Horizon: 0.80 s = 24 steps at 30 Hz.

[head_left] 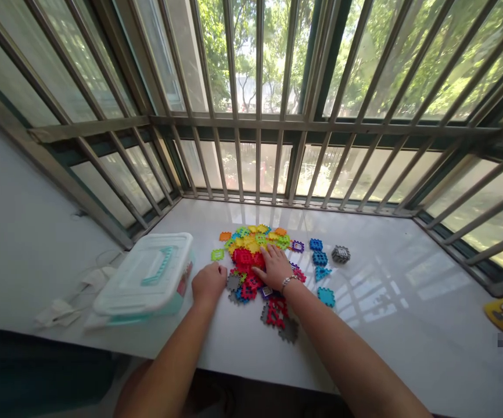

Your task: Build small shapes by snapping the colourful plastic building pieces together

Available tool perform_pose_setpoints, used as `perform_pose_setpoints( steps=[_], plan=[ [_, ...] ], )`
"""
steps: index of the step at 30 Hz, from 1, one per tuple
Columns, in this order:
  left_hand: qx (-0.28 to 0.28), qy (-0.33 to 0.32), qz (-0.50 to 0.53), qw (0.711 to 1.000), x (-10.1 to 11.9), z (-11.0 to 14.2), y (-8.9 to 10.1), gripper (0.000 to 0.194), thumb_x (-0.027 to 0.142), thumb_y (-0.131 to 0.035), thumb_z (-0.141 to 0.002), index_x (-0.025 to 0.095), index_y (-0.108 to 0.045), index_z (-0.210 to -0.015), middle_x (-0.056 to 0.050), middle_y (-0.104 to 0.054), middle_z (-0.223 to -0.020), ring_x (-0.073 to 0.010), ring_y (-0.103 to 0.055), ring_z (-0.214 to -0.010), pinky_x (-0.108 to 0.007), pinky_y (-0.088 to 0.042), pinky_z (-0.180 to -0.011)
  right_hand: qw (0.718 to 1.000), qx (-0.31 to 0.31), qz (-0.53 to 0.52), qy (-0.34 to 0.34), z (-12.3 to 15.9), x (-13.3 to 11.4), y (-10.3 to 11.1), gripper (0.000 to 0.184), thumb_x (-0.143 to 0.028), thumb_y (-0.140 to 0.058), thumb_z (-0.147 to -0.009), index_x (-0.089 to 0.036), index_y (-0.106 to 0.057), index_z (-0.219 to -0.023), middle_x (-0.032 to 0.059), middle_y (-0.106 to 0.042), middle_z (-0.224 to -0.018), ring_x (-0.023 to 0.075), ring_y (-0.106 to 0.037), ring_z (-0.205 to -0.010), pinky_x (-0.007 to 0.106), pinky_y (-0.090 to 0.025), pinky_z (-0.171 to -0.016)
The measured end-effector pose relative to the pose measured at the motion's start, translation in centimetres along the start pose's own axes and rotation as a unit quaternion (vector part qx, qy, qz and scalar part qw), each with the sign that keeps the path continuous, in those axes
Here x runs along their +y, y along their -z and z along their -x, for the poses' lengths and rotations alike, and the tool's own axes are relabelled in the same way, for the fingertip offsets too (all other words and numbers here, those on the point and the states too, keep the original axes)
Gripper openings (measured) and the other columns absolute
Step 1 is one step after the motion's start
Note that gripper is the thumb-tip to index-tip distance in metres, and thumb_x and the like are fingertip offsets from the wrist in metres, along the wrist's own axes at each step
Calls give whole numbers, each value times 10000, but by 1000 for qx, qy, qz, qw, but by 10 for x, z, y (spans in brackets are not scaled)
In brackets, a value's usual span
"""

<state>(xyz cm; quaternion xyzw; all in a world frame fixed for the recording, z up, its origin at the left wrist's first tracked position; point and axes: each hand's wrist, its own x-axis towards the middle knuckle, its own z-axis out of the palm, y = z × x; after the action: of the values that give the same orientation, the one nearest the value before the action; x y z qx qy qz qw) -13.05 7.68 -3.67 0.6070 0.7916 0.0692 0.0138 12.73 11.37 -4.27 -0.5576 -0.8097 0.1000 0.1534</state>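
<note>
A heaped pile of plastic building tiles with toothed edges lies on the white sill, yellow and green at the back, red, grey and blue toward me. My right hand, with a bracelet at the wrist, rests on the pile with fingers spread, touching red tiles. My left hand is closed in a fist on the sill just left of the pile; anything inside it is hidden. A loose green tile lies just beyond it. Red tiles and a dark grey tile lie at the near edge.
Right of the pile are stacked blue tiles, a blue triangle tile, a light blue tile and a grey stack. A lidded plastic box stands left, beside a white cloth-like thing. Barred windows enclose the sill.
</note>
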Motion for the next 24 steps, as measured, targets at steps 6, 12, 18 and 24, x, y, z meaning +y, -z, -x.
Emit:
perform_pose_setpoints(
  steps=[6, 12, 18, 24],
  plan=[
    [0, -1, 9, 1000, -1, -1, -2, 502, 398, -373, -1087, 192, -831, -1111, -174, -816, -1092, -307, -769, -988, -350, -487, -773, 998, 7, -57, 10, -6, 19, 7, 595, -411, -570, -1087, -132, -553, -1613, 201, -514, -1710, 325, -444, -1617, 495, -326, -1348],
    [0, -2, 9, 1000, -1, -1, -3, 500, 384, -364, -1085, 183, -822, -1102, -174, -818, -1093, -304, -768, -986, -353, -485, -770, 997, 13, -76, 10, -7, 45, 22, 479, -259, -505, -1095, -153, -621, -1547, 168, -689, -1532, 286, -643, -1422, 449, -469, -1247],
    [5, -1, -2, 1000, 0, 0, -1, 484, 383, -371, -1080, 187, -813, -1084, -155, -821, -1081, -288, -770, -963, -336, -464, -737, 996, 37, -70, 36, 9, 54, 36, 478, -322, -645, -1070, -179, -636, -1526, 184, -628, -1580, 315, -553, -1512, 508, -413, -1306],
    [5, 1, 3, 1000, 0, -1, -3, 490, 389, -368, -1077, 192, -818, -1077, -153, -821, -1081, -289, -767, -955, -338, -462, -732, 986, 104, -40, 121, 56, 44, 57, 222, -212, -685, -1037, -278, -812, -1207, 124, -683, -1448, 311, -630, -1368, 528, -534, -1196]
  ],
)
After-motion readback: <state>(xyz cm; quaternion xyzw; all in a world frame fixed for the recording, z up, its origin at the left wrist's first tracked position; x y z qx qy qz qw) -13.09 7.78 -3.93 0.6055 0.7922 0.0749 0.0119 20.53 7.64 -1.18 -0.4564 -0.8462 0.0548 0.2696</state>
